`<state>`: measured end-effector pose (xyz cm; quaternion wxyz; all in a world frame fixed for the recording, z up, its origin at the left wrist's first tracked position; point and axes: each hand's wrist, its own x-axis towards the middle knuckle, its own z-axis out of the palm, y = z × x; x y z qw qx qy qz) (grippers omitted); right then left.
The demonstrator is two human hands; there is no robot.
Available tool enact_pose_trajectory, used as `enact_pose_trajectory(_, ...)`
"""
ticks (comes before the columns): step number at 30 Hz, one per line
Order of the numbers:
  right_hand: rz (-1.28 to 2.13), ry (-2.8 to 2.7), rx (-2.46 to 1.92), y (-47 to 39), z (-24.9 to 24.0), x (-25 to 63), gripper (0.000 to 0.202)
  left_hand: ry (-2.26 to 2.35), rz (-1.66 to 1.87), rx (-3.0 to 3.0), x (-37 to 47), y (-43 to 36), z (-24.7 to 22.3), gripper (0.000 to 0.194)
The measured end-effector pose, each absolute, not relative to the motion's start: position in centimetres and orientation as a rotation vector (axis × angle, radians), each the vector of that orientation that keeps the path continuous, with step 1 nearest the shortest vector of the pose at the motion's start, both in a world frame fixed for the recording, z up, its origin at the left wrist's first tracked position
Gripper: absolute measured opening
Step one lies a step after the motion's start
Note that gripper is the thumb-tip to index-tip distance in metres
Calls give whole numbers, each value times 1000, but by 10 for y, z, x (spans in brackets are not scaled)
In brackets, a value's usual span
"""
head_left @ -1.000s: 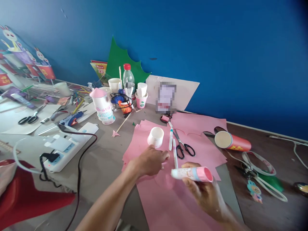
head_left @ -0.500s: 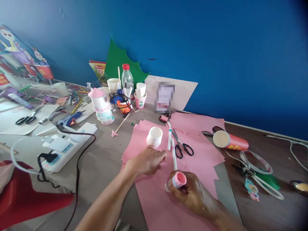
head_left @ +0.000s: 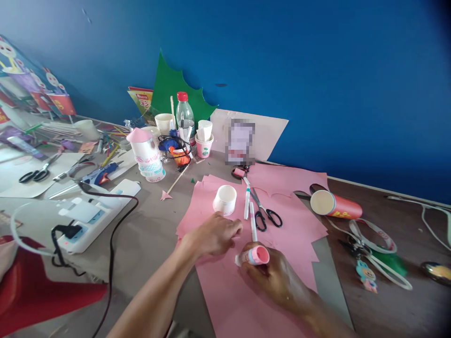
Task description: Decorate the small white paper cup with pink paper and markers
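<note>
Pink paper sheets (head_left: 225,291) lie on the table in front of me. In my right hand (head_left: 271,274) is a glue stick (head_left: 252,256) with a pink base, tilted, its white end against the paper. My left hand (head_left: 214,234) rests on the paper with curled fingers; whether anything is under them is hidden. A white paper cup (head_left: 224,199) stands just beyond that hand. Two white markers (head_left: 253,220) and black-handled scissors (head_left: 268,217) lie on the paper, beyond my right hand.
A decorated cup tower (head_left: 146,155), a bottle (head_left: 185,115) and cups stand at the back left. A power strip (head_left: 102,216) with a dark cable lies left. At right are a red cup (head_left: 345,207) on its side and a lanyard (head_left: 384,267). A blue wall rises behind.
My right hand has moved slightly left with the glue stick, which now leans over more. My left hand has stayed nearly in place.
</note>
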<state>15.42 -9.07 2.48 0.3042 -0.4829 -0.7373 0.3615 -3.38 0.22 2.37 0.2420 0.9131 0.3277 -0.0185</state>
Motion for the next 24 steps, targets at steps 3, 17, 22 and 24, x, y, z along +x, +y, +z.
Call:
enact_pose_trajectory(3, 987, -1976, -1257, -90, 25, 153, 24, 917, 34, 2445, -34, 3, 32, 15)
enact_pose_trajectory(17, 1041, -1963, -1258, -90, 23, 155, 26, 633, -61, 2362, -27, 3, 30, 21)
enact_pose_trajectory(22, 1092, -1955, -1261, -94, 28, 157, 26, 591, -101, 2428, -26, 3, 27, 30)
enact_pose_trajectory(24, 1103, -1966, -1273, -97, 28, 159, 27, 590, -127, 2429, -27, 3, 26, 33)
